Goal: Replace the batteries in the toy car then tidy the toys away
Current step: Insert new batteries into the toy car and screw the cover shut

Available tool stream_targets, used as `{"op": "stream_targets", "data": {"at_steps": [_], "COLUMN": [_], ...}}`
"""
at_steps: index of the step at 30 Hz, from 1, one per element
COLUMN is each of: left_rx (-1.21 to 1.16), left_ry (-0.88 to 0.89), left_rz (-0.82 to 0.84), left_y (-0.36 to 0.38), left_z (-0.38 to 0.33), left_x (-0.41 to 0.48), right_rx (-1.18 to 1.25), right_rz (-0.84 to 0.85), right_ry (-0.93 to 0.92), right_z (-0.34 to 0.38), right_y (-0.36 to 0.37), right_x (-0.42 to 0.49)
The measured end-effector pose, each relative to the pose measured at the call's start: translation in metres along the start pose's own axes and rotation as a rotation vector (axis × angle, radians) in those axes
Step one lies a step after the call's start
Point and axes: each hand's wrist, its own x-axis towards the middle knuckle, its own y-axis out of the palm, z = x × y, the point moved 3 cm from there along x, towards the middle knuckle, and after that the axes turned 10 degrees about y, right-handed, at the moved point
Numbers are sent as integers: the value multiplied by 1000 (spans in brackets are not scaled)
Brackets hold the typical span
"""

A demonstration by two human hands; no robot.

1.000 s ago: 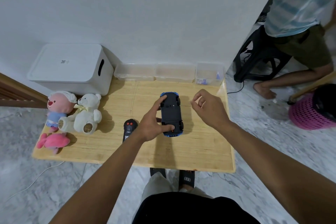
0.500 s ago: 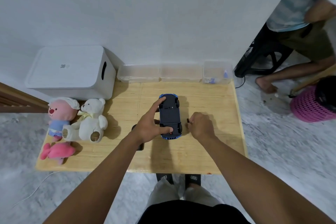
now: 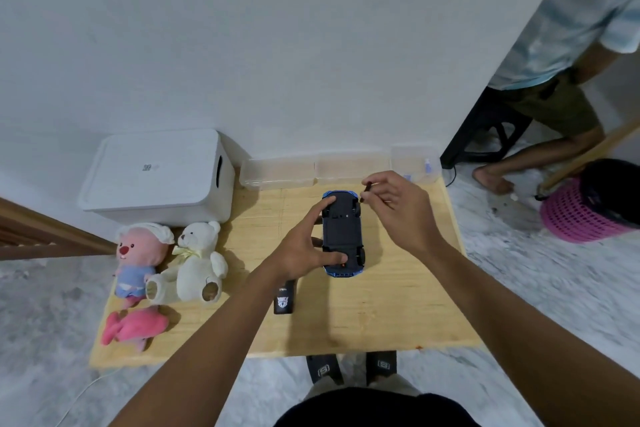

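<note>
Table [image 3: 398,305] centre, left hand [image 3: 298,250] gripping toy car [image 3: 342,229], right hand [image 3: 398,208] pinching dark object [image 3: 366,191]

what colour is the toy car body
Blue, edging the black underside of the toy car; head view.

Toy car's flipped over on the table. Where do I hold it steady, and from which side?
Hold the toy car by its two blue ends, from the left, as the left hand does: forefinger far, thumb near. It lies underside up, pointing away, so this leaves the flat black underside free for the right hand and its small dark tool.
</note>
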Motion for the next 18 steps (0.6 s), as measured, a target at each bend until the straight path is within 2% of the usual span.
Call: {"op": "stream_targets", "data": {"at_steps": [6, 18], "left_rx": [4, -4], "left_ry": [29, 39], "left_rz": [24, 9], "left_y": [-2, -8], "left_z": [-12, -13], "left_x": [1, -1], "right_rx": [-8, -64], "right_rz": [-53, -20], "right_ry": [-60, -82], "right_z": [12, 18], "right_y": [8, 12], "right_x": [-4, -7]}}
